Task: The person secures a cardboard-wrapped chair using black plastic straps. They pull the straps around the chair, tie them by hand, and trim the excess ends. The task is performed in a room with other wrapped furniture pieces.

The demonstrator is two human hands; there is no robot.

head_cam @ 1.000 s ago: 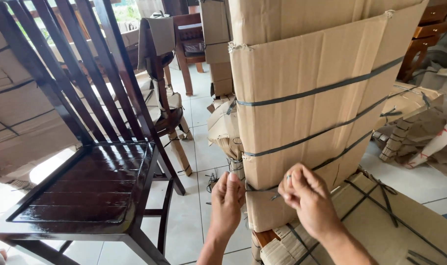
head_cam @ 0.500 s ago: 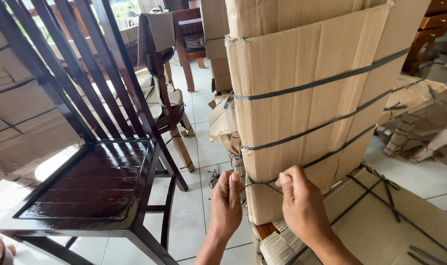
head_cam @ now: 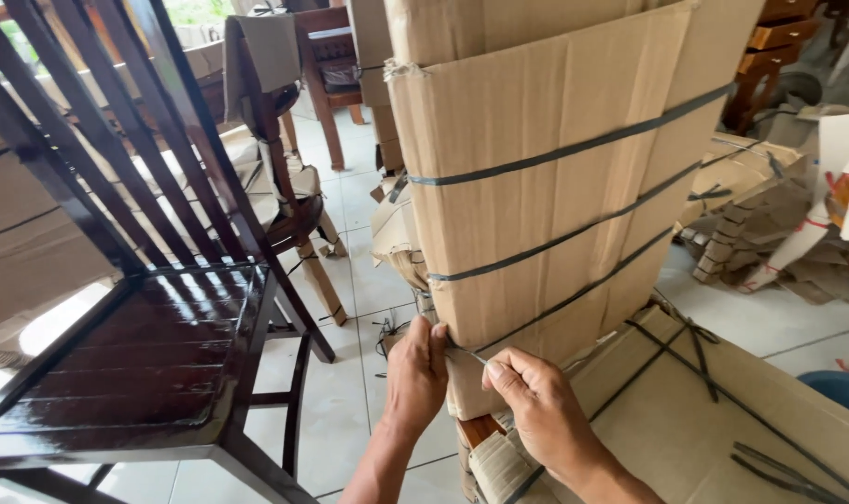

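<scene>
Strap (head_cam: 574, 297), the lowest dark band, goes around the cardboard-wrapped piece (head_cam: 555, 187) beside the dark chair (head_cam: 154, 355). Left hand (head_cam: 415, 373) and right hand (head_cam: 536, 411) both pinch it at the corner; better to keep it tight and flat while pulling.

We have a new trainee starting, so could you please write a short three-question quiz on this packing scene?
1. True or false: both hands pinch the lowest strap.
2. How many dark straps cross the cardboard-wrapped piece? A) one B) three C) six
3. What stands left of it?

Key:
1. True: the left hand and right hand pinch the lowest strap.
2. B, on the cardboard-wrapped piece.
3. A dark wooden chair.
</scene>
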